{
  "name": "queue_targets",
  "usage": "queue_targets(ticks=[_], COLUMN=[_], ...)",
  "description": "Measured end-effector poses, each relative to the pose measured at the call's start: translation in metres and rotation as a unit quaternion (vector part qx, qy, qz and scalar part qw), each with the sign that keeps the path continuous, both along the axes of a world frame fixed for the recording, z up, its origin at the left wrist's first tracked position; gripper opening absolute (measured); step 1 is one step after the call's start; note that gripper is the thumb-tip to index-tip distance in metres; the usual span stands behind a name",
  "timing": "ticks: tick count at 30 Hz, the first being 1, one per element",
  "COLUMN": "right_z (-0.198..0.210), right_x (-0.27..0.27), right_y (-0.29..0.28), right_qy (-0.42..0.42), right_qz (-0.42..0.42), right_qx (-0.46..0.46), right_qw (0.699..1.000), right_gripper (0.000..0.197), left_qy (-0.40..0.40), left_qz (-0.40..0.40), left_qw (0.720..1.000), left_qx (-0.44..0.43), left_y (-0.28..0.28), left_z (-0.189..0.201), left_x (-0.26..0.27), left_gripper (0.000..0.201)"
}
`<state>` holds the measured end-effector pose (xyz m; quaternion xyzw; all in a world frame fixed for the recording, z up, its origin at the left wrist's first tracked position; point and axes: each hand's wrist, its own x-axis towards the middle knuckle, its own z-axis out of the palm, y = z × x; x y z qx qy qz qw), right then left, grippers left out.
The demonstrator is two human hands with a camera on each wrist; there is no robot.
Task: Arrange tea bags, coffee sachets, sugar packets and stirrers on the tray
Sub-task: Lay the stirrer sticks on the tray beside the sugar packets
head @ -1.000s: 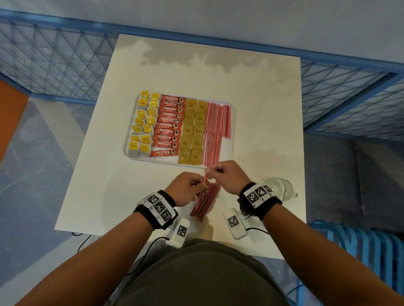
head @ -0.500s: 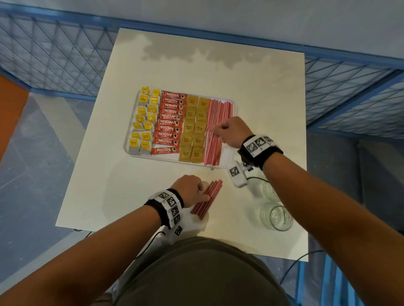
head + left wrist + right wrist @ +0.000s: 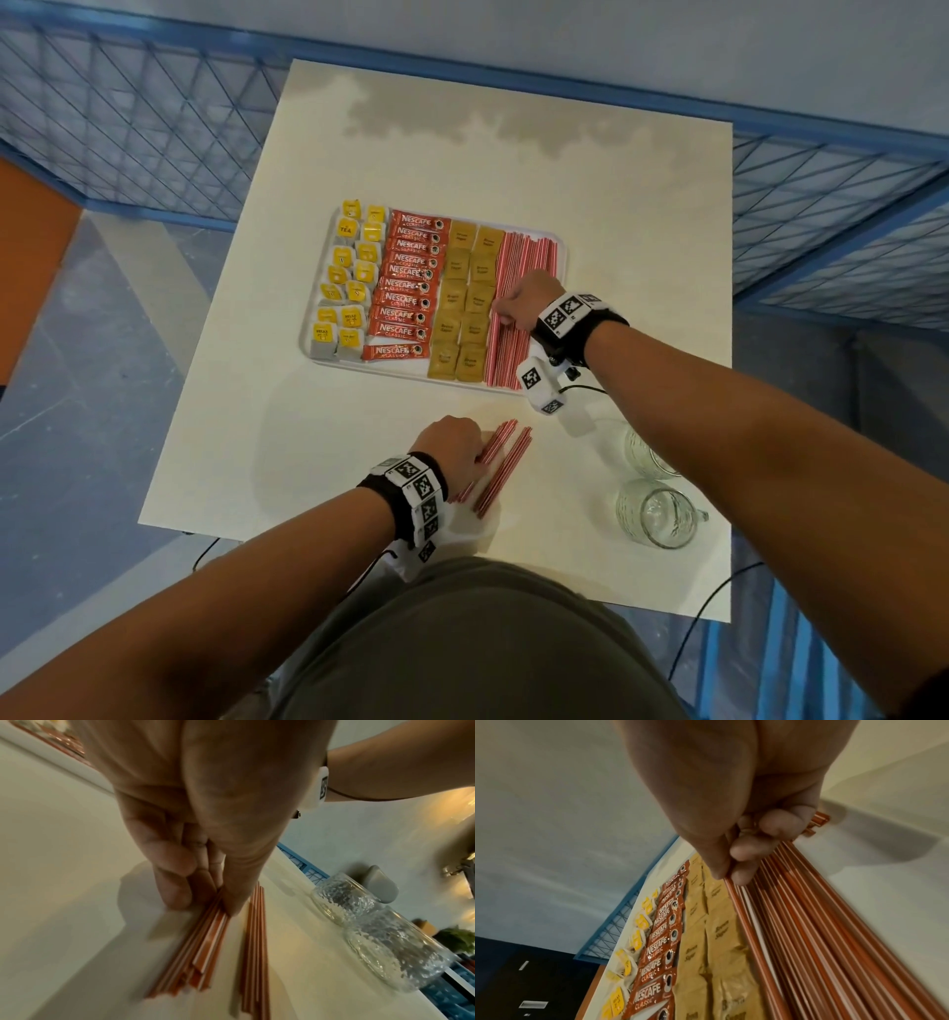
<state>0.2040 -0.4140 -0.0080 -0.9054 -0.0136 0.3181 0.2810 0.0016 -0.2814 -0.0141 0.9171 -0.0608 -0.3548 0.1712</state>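
A white tray (image 3: 563,246) holds yellow tea bags (image 3: 349,277), red coffee sachets (image 3: 411,285), brown sugar packets (image 3: 464,303) and a row of red-and-white stirrers (image 3: 526,257) on its right side. My right hand (image 3: 500,314) is over that row and pinches one stirrer (image 3: 734,898) between thumb and forefinger at the row's left edge, beside the sugar packets (image 3: 700,943). Near the table's front, my left hand (image 3: 480,453) grips a loose bundle of stirrers (image 3: 205,939) between thumb and curled fingers. A second small group of stirrers (image 3: 254,943) lies just to the right of it.
Two clear glass mugs (image 3: 655,514) (image 3: 642,452) stand at the table's front right, below my right forearm. Blue mesh railing (image 3: 128,128) surrounds the white table (image 3: 462,154) on the left, back and right.
My right hand has carried a stirrer from the loose pile up to the tray's stirrer row. My left hand stayed on the pile, which now lies in two groups.
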Motion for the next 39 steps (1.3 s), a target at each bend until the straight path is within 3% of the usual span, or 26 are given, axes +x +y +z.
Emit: queue_targets(ticks=[7, 14, 18, 27, 39], right_z=[-0.009, -0.004, 0.003, 0.012, 0.018], right_x=[0.001, -0.003, -0.021, -0.102, -0.147], right_y=[0.0, -0.008, -0.016, -0.037, -0.045], right_qy=[-0.016, -0.062, -0.069, 0.016, 0.041], right_qz=[-0.021, 0.033, 0.041, 0.056, -0.028], right_qx=[-0.03, -0.066, -0.019, 0.089, 0.175], right_qw=[0.999, 0.995, 0.997, 0.994, 0.983], right_gripper=[0.035, 0.047, 0.042, 0.036, 0.033], left_qy=[0.001, 0.023, 0.045, 0.098, 0.07], left_qz=[0.01, 0.082, 0.121, 0.256, 0.265], left_qw=[0.999, 0.994, 0.985, 0.927, 0.917], left_qx=[-0.035, -0.075, -0.118, -0.257, -0.289], left_y=[0.007, 0.017, 0.022, 0.026, 0.015], left_z=[-0.001, -0.008, -0.007, 0.005, 0.01], left_x=[-0.002, -0.004, -0.005, -0.001, 0.0], left_gripper=[0.016, 0.012, 0.024, 0.007, 0.01])
